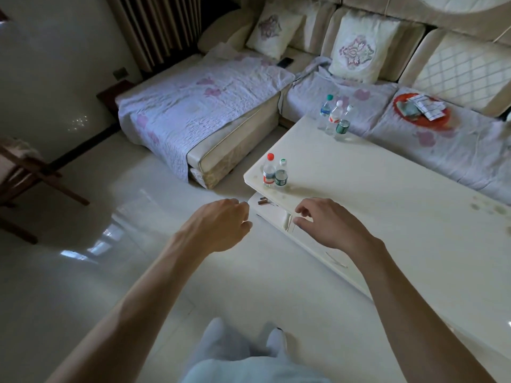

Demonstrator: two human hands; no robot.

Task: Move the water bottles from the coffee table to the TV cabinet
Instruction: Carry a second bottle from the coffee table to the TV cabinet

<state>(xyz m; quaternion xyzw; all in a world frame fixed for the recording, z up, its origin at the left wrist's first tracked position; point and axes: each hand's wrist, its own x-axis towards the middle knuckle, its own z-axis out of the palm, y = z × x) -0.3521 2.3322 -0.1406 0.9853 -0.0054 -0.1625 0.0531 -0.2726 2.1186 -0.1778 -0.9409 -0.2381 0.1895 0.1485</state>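
Note:
Two water bottles stand at the near left corner of the cream coffee table [387,205]: a red-capped bottle [269,171] and a white-capped, green-labelled bottle [281,175] touching it. Three more stand at the far corner: a teal-capped bottle [325,109], a white-capped, red-labelled bottle [334,116] and another green-labelled bottle [343,124]. My left hand [221,225] hovers over the floor just left of the table corner, fingers loosely curled, holding nothing. My right hand [326,219] hovers over the table's near corner below the two bottles, fingers relaxed, holding nothing. The TV cabinet is out of view.
A sectional sofa [210,111] with quilted covers and cushions wraps the table's far sides. A red tray [420,111] with cloths lies on it. A wooden chair [30,172] stands at left. Small brown items [262,201] lie on the table's lower shelf. Glossy white floor [116,244] lies to the left.

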